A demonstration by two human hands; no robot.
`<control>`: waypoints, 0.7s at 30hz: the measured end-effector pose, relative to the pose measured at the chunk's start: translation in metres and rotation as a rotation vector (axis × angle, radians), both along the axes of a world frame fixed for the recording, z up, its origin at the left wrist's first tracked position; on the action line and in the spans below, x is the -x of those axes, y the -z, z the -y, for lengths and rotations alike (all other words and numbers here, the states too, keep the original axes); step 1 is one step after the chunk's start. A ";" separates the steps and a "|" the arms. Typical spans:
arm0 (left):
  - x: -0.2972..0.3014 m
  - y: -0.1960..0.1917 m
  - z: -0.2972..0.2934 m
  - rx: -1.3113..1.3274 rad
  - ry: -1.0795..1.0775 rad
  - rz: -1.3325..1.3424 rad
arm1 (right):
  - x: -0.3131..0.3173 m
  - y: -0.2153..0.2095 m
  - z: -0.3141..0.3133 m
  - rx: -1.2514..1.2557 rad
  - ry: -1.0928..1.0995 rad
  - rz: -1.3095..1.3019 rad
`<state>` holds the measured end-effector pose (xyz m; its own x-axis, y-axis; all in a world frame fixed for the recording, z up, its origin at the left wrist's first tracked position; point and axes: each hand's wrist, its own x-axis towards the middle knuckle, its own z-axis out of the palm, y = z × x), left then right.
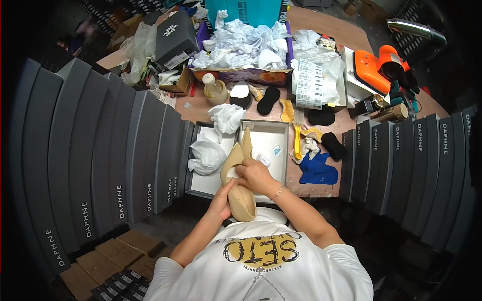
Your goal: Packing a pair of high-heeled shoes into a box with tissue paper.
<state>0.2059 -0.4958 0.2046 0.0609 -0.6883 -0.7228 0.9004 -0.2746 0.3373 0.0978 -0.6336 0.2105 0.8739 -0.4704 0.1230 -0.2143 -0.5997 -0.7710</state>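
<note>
In front of my body I hold a beige pointed-toe shoe [242,204], its toe aimed away from me. My left hand [219,204] is closed around its side, thumb on the upper edge. My right hand [255,176] bends over the shoe, fingertips at the opening beside something white [232,171]; whether they grip it is hidden. A second beige pointed toe [247,144] shows just behind. Below lie the two white-lined halves of an open grey shoe box [276,173]. Crumpled white paper [207,155] sits in the left half, a small white packet [275,150] in the right.
Tall stacks of grey shoe boxes flank me on the left [115,150] and right [401,165]. Beyond are a paper-filled purple carton [241,76], a bottle [215,91], a yellow-handled brush [297,143], a blue cloth [319,169], black pads [268,101] and an orange machine [369,70].
</note>
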 end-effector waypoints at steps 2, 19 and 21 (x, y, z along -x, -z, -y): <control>-0.009 0.004 -0.002 -0.072 -0.127 0.038 | 0.014 0.003 0.006 -0.187 0.096 0.025; -0.015 0.004 0.037 0.106 -0.126 0.072 | 0.039 -0.055 -0.032 -0.214 0.211 0.131; -0.048 -0.011 0.026 0.150 -0.165 0.099 | 0.049 -0.038 -0.004 -0.094 0.372 0.154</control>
<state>0.2540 -0.5220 0.2156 0.2471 -0.7623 -0.5982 0.8893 -0.0667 0.4524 0.0490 -0.6295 0.2488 0.6172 -0.7658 0.1805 -0.2807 -0.4286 -0.8588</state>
